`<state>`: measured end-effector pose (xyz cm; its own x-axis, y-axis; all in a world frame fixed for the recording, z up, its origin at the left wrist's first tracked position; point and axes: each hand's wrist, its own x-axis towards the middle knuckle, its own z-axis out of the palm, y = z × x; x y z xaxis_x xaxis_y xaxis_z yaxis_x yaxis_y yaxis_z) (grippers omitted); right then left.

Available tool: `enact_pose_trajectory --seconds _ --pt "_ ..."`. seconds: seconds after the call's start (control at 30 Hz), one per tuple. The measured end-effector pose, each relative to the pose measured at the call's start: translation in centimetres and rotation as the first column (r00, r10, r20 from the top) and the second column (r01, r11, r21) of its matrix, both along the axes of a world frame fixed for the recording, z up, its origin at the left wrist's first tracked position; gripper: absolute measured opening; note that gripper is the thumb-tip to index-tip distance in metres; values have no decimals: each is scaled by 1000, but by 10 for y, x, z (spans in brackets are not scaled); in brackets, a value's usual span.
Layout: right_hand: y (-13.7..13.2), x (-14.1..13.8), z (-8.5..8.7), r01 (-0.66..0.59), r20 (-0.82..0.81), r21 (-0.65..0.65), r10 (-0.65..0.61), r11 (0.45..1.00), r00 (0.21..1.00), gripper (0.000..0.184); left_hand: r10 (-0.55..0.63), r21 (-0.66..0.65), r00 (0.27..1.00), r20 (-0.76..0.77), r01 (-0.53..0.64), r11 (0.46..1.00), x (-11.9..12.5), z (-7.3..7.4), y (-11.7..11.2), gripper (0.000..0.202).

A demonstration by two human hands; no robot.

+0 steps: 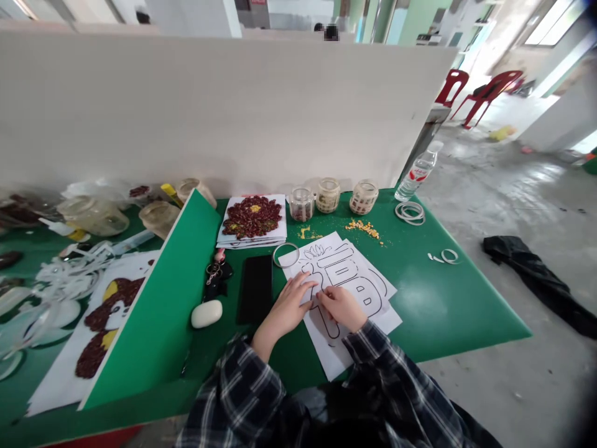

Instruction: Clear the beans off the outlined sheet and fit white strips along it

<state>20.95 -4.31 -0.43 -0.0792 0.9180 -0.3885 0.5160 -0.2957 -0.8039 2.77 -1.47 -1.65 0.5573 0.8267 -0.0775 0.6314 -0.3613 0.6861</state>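
Sheets of white paper [336, 348] with a black outline drawing lie overlapped on the green table. My left hand [291, 300] rests on their left side, fingers stretched and thumb apart. Close beside it, my right hand [344, 307] is closed over the drawing with its fingers curled in; whatever they may pinch is hidden. A thin ring [286, 256] lies at the upper left edge of the paper. Left of my left hand are a black phone [255, 289], a bunch of keys [215, 274] and a rounded white case [206, 314].
Behind the paper stand glass jars [301, 204], yellow kernels [366, 229] and a stack of sheets with a dark red flower [253, 218]. A water bottle [418, 173] and white tape rolls [410, 213] are at right. A green divider [153, 298] rises at left; a white partition [224, 112] closes the back.
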Motion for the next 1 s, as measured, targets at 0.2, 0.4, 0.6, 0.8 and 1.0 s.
enact_pose_trajectory --seconds 0.2,0.4,0.6,0.8,1.0 --pt "-6 1 -3 -1 -123 24 4 1000 992 32 6 59 1000 -12 -5 998 1 -7 -1 41" --pt "-31 38 14 169 -280 203 -108 964 954 38 -33 26 996 -87 35 999 0 1 -1 46" --pt "-54 108 6 18 185 554 -144 832 972 42 150 258 983 -107 -118 959 8 8 4 44" --pt "-70 123 -7 -200 388 465 4 862 922 51 464 508 848 -255 -291 811 17 12 36 33" --pt "-72 123 7 -160 336 459 -4 874 942 43 491 512 831 -263 -311 801 26 25 47 30"
